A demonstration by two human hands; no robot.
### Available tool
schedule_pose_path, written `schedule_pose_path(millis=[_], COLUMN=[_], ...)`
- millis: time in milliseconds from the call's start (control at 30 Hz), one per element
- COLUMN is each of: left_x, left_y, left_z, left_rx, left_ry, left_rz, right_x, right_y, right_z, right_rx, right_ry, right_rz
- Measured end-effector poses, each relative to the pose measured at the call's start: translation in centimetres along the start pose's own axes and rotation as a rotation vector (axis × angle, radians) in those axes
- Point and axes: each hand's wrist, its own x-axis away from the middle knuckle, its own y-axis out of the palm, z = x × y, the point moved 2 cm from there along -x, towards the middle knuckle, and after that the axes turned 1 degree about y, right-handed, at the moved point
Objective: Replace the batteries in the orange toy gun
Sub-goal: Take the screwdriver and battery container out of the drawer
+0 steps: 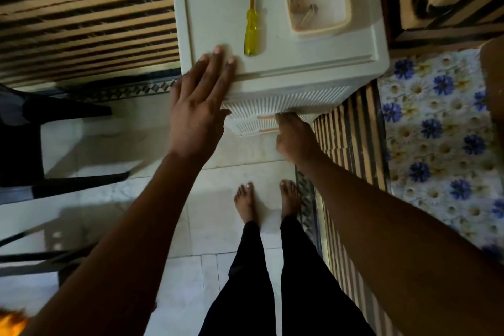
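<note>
Both hands are seen at a white plastic drawer cabinet. Left hand is laid flat, fingers spread and released, on the near left corner of the cabinet's top, grasping nothing. Right hand is pressed against the ribbed drawer front, below the top's near edge, beside two orange handles; its fingers are hidden, so whether anything is grasped cannot be told. A screwdriver with a clear yellow handle is laid on the cabinet's top, its long axis running from near edge to far edge, tip pointed away. A cream tray is set on the top's far right part, with several batteries inside, blurred. No writing can be read. An orange blur is seen at the lower left corner; the toy gun cannot be identified.
</note>
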Motion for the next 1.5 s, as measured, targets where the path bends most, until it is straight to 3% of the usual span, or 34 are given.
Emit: schedule_pose_path(millis=[100, 200, 333, 467, 567, 700, 833, 1067, 1300, 1500], left_x=[-0.1, -0.4, -0.2, -0.1, -0.1, -0.1, -0.1, 0.0, -0.1, -0.5], left_y=[0.1, 0.2, 0.7, 1.1, 1.2, 1.2, 1.1, 1.3, 1.5, 0.0], left_z=[0.0, -0.1, 0.0, 0.2, 0.1, 0.1, 0.0, 0.1, 0.1, 0.3], left_rx=[0.0, 0.003, -0.013, 0.016, 0.027, 0.045, 0.045, 0.045, 0.006, 0.034], left_ry=[0.013, 0.021, 0.017, 0.012, 0.014, 0.021, 0.026, 0.012, 0.037, 0.022], left_rz=[0.028, 0.047, 0.094, 0.106, 0.109, 0.126, 0.126, 0.169, 0.173, 0.018], right_x=[0.5, 1.3, -0.4, -2.9, -3.4, -3.2, -2.7, -2.9, -3.9, -1.1], right_y=[0.1, 0.8, 1.2, 0.7, 0.7, 1.7, 3.3, 2.6, 1.5, -0.8], right_z=[0.4, 0.9, 1.3, 1.0, 1.0, 1.2, 3.1, 3.7, 2.4, 1.1], right_rx=[-0.226, -0.533, -1.037, -1.299, -1.391, -1.72, -1.524, -1.605, -1.373, -1.254], right_ry=[0.117, 0.441, 0.88, 0.838, 0.87, 0.86, 0.775, 0.806, 0.847, 0.852], right_rz=[0.071, 0.207, 0.157, 0.085, 0.22, 0.345, 0.164, 0.286, 0.213, 0.331])
